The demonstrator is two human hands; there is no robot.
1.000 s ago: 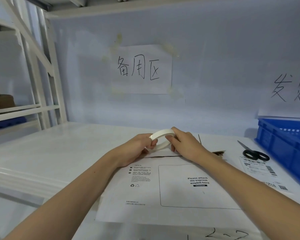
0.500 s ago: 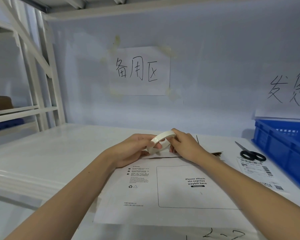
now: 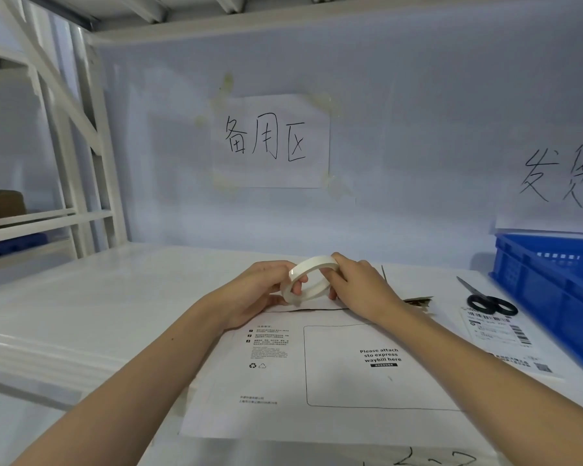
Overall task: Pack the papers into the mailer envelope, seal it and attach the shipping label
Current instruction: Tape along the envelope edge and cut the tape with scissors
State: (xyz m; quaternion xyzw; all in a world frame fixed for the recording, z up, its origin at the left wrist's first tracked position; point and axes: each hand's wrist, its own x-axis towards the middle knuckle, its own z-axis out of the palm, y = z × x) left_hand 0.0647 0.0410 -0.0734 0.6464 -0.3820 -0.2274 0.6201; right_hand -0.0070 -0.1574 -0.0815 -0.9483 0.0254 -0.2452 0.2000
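Observation:
A white mailer envelope [image 3: 320, 381] lies flat on the white table, printed side up with a waybill box. Both hands hold a white roll of tape [image 3: 312, 277] just above the envelope's far edge. My left hand [image 3: 260, 294] grips the roll from the left, with a finger through its hole. My right hand [image 3: 360, 284] pinches the roll's upper right rim. The shipping label [image 3: 500, 331] lies on the table to the right of the envelope. No papers are visible outside the envelope.
Black-handled scissors [image 3: 485, 301] lie at the label's far end. A blue plastic crate [image 3: 552, 290] stands at the right edge. A torn brown strip [image 3: 418, 301] lies behind my right wrist. White shelf posts [image 3: 81, 183] rise at the left; handwritten signs hang on the back wall.
The tape roll has tilted more upright between my hands, and my left finger now shows through its hole. Both hands stay over the envelope's far edge.

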